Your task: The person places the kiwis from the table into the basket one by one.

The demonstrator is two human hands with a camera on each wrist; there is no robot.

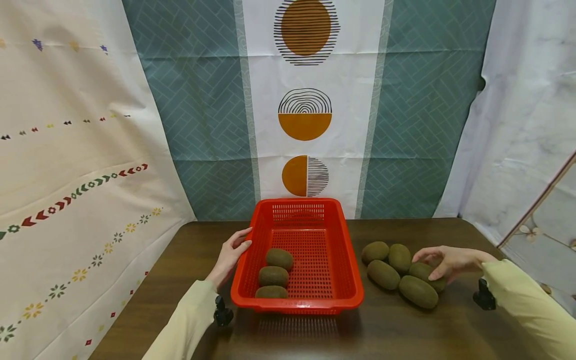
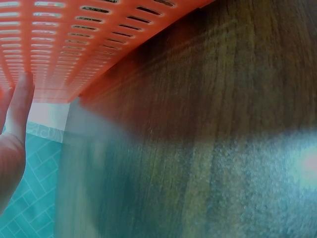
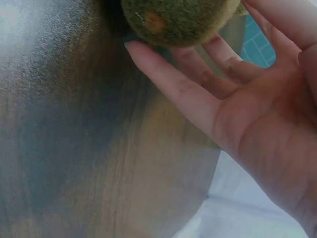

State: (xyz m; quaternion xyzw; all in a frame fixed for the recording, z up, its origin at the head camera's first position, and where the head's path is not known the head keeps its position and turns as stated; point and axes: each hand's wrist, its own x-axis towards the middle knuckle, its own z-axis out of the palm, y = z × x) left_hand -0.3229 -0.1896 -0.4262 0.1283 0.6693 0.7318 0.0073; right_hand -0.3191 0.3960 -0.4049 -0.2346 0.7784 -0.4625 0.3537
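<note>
My left hand (image 1: pixel 229 257) is at the left side of a red plastic basket (image 1: pixel 348 250). In the left wrist view, an extended finger (image 2: pixel 23 94) touches the basket's slotted outer wall. Out on the right, my right hand (image 1: pixel 450 260) reaches over a brown kiwi (image 1: pixel 420 270) in a loose group of kiwis, fingers spread on the far side and thumb toward the near side. The right wrist view has that hand's fingers around the end of a fuzzy kiwi (image 3: pixel 181 20); no firm grip shows. Three kiwis (image 1: pixel 273 276) lie in a column along the basket's left side.
Beside the basket, other kiwis (image 1: pixel 383 275) lie close together on the dark wooden table (image 1: pixel 315 340). A patterned curtain (image 1: pixel 310 120) hangs behind the table, with cloths (image 1: pixel 67 165) at the left and right sides.
</note>
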